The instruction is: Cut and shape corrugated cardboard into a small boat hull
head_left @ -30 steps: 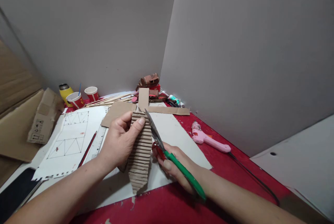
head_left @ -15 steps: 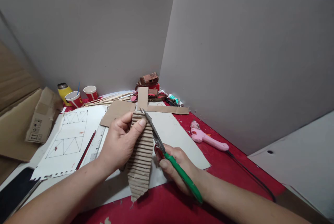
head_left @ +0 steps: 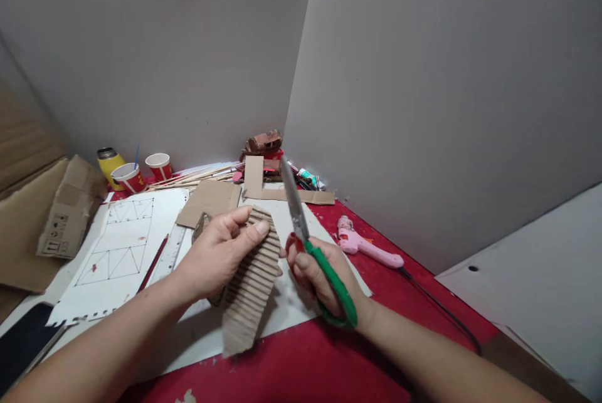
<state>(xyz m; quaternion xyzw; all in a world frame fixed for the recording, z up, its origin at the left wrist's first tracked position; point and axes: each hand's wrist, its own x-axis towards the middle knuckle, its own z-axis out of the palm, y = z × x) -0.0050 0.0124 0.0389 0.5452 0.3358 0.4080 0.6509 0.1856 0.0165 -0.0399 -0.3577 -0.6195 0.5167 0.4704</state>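
Observation:
Between thumb and fingers, my left hand [head_left: 226, 246] pinches the top of a strip of corrugated cardboard [head_left: 251, 287]. The strip hangs tilted, its ridges facing me and its lower end ragged. Part of another brown piece shows behind that hand. My right hand [head_left: 324, 271] is wrapped round the handles of a pair of scissors [head_left: 294, 196], one green and one red. Their blades point up and away, close together, and stand apart from the strip, to its right. A white sheet [head_left: 301, 303] lies on the table under both hands.
To the right a pink glue gun [head_left: 369, 246] trails a black cord. A drawing of trusses [head_left: 126, 227], a dark red pencil [head_left: 154, 262] and a ruler [head_left: 170, 252] lie left. Behind are paper cups [head_left: 158, 166], wooden sticks [head_left: 202, 174] and an L-shaped cardboard piece [head_left: 254, 177]. Cardboard boxes [head_left: 70, 209] stand far left.
The scissors have moved off the cardboard's top edge, to the right and up, and their blades have come together. The cardboard strip has tilted, its lower end swinging left.

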